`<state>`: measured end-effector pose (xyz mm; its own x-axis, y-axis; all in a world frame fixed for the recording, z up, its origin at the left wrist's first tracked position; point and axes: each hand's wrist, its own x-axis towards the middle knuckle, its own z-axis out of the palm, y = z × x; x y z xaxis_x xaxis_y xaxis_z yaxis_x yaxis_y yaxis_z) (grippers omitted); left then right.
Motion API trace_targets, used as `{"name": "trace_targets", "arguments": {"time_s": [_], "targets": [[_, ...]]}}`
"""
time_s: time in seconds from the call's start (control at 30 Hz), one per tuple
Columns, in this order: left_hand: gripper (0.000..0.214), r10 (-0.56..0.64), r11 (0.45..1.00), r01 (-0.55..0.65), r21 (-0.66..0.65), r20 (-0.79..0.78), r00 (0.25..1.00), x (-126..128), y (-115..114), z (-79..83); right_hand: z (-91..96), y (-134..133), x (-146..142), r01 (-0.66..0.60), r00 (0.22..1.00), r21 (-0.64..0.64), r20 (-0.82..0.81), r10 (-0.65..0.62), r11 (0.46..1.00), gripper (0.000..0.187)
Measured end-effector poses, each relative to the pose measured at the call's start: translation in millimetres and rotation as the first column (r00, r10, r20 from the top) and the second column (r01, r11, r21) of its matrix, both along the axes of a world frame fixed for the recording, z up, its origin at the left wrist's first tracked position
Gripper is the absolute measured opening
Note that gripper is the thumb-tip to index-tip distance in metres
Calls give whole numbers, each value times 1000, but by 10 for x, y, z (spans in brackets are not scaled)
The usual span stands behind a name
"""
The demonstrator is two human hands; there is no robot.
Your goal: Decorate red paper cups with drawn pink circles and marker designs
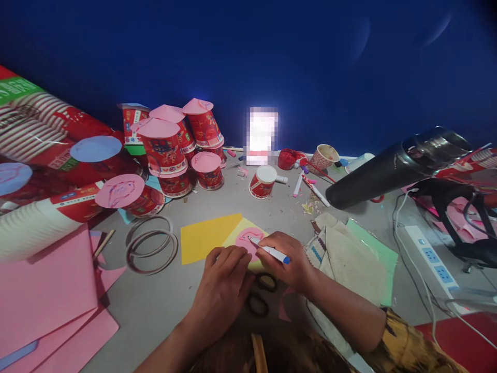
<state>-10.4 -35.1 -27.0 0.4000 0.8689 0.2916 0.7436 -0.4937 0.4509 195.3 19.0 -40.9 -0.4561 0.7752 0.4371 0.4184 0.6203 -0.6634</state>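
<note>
My right hand (290, 263) is closed around a white marker pen (275, 253) with a blue end. The pen's tip touches a round pink paper disc (244, 235), which bears darker pink curved lines and small dark marks. Under the disc lies yellow paper (205, 239) on the grey table. My left hand (227, 282) rests with its fingers laid down at the disc's near left edge, holding nothing that I can see. Dark-handled scissors (257, 306) lie between my wrists, their blades hidden.
Red paper cups (162, 153) with pink paper tops stand at the back left. Tape rings (151, 248) and pink sheets (46, 290) lie to the left. Beyond the disc is a single cup (262, 183). A black tumbler (388, 168), cloth (349, 254) and power strip (430, 259) occupy the right.
</note>
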Motion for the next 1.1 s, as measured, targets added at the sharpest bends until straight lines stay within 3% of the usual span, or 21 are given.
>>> {"name": "trace_targets", "arguments": {"time_s": [0.27,0.5,0.77,0.97,1.1], "targets": [[26,1,1000,-1,-1,3,1000,-8,4,-19,6,35,-42,-22,1000,72,7,21,997,10],[23,2,1000,-2,2,35,999,-9,-1,-41,10,-3,-22,72,997,97,19,-75,993,9],[23,-13,999,14,-30,21,1000,-13,0,-46,18,3,-40,-10,999,106,53,4,994,13],[24,-3,1000,3,8,42,999,-9,-6,-66,8,-4,-20,108,993,123,40,-114,987,10],[21,-6,1000,6,2,37,999,-12,-8,-73,24,-13,-21,77,995,121,47,-83,990,10]]}}
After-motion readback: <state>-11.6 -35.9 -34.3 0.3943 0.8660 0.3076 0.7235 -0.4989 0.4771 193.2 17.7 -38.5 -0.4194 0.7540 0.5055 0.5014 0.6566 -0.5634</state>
